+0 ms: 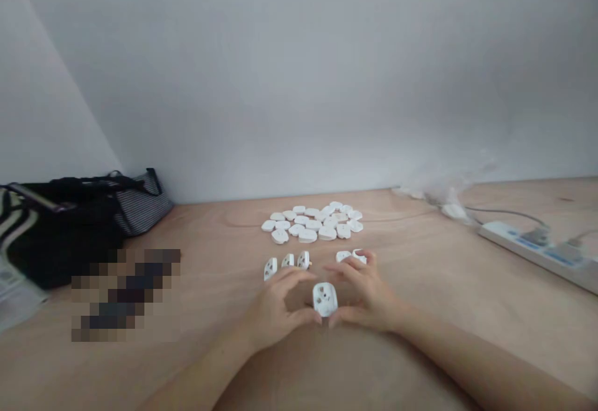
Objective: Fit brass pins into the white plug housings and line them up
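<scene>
A white plug adapter [325, 299] is held up between my two hands, its face with dark slots turned towards me. My left hand [280, 302] grips it from the left, with the thumb at its lower edge and the fingers curled near its upper left. From the other side, my right hand [367, 292] has its thumb at the lower right edge and its fingers above. Three similar adapters [288, 261] stand in a row beyond my left hand. Two more adapters [343, 255] lie behind my right fingers, partly hidden.
Several white adapters [307, 235] lie grouped farther back on the wooden table [224, 311]. At the right is a white power strip [509, 240] with cords, near crumpled clear plastic [439, 193]. A black bag [70, 218] and a blurred-out patch [128, 292] are at left.
</scene>
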`<action>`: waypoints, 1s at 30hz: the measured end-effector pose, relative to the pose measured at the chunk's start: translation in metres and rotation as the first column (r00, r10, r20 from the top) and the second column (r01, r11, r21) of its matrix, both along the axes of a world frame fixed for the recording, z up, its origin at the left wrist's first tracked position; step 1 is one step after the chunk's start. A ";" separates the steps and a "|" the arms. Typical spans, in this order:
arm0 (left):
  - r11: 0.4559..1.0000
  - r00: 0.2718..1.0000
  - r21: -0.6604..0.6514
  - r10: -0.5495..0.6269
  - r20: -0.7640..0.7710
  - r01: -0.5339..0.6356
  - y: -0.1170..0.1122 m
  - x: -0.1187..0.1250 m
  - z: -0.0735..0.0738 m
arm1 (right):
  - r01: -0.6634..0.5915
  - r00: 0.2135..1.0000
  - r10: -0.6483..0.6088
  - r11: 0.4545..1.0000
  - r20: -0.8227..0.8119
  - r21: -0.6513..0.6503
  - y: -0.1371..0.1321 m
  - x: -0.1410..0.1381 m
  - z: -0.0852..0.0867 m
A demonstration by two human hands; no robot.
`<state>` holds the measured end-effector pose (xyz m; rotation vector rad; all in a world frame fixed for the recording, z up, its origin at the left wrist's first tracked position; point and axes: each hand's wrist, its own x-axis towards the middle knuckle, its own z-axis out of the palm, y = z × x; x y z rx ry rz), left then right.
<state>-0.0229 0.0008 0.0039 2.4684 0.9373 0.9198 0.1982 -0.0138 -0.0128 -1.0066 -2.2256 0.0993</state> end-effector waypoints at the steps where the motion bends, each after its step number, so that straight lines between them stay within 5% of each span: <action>1: 1.000 0.999 0.000 -0.029 -0.017 0.029 0.000 0.000 -0.001 | 0.004 1.000 -0.004 1.000 -0.008 -0.002 0.001 0.001 -0.001; 9: 0.997 0.995 0.017 -0.068 -0.069 0.069 -0.006 0.007 0.002 | -0.005 1.000 0.005 0.999 -0.009 -0.045 0.003 0.002 -0.001; 17: 0.997 0.998 0.073 0.042 -0.039 -0.039 -0.007 0.006 0.004 | -0.135 0.974 0.181 0.946 0.135 -0.295 0.009 0.034 0.017; 30: 0.998 0.997 0.053 0.033 -0.073 -0.029 -0.005 0.005 -0.001 | -0.131 0.964 0.188 0.952 0.191 -0.275 0.005 0.023 0.013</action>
